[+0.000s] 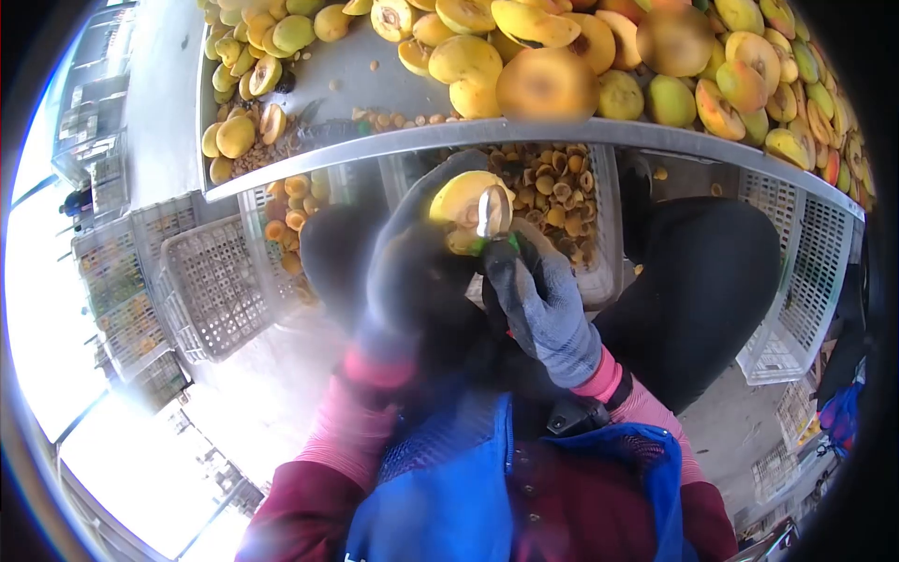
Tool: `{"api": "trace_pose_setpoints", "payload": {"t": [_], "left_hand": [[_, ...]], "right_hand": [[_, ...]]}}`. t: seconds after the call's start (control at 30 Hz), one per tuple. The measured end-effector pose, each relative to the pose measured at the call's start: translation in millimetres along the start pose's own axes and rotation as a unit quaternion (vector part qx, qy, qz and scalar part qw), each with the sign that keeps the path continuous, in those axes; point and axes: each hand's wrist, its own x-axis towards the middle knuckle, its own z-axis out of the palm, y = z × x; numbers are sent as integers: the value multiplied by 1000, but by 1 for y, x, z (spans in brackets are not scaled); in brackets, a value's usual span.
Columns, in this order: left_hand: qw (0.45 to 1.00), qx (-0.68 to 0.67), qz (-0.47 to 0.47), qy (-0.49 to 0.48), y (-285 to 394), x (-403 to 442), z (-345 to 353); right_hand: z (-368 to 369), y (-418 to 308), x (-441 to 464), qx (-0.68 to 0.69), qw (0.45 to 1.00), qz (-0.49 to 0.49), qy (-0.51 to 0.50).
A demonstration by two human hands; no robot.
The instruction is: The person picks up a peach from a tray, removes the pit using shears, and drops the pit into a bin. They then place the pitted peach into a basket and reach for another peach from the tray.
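My left hand (405, 248), in a dark grey glove and smeared by glare, is closed around a cut yellow peach (456, 195) just below the metal table edge. In a light grey glove with a dark palm, my right hand (552, 314) grips a pitting spoon (494, 212). Its shiny rounded metal end lies against the cut side of the peach. A bit of green shows where the metal meets the handle, and my fingers hide most of that handle.
The metal table (375, 140) carries many whole and halved peaches (468, 70). Below its edge, a crate (609, 225) holds pits and small pieces. A grey crate (220, 286) stands left and a white crate (796, 281) right, beside my knee (702, 281).
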Motion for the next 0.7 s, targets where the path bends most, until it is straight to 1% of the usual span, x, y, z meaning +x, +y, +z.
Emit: {"api": "trace_pose_setpoints", "payload": {"t": [0.03,0.07,0.1,0.13,0.2,0.27,0.3,0.4,0.43,0.53,0.7], "left_hand": [[995,-93,-38,27,1,-6,8],[951,-279,-121,64,9,-10,15],[864,-452,-198,99,13,-14,20],[927,-251,-245,132,14,-16,23],[961,-101,-230,113,20,-17,25],[982,-31,-144,118,6,-25,27],[988,4,-100,120,1,-28,29],[975,-55,-146,157,10,-28,36],[976,-43,-142,157,13,-29,37],[978,-21,-139,152,18,-34,39],[981,-54,-134,126,18,-37,41]], "right_hand": [[1,0,-2,-57,997,-48,0],[2,-2,-3,-112,989,-96,6],[1,-9,-6,-100,992,-65,31],[1,-19,-5,-88,994,-36,56],[2,-9,-13,-197,974,-102,53],[3,-8,-15,-226,966,-118,51],[3,-11,-14,-202,973,-102,49],[0,-19,-17,-155,987,-36,37],[0,-21,-19,-143,989,-11,32],[-3,-21,-22,-163,986,-22,15],[-9,-26,-28,-117,993,-7,-13]]}}
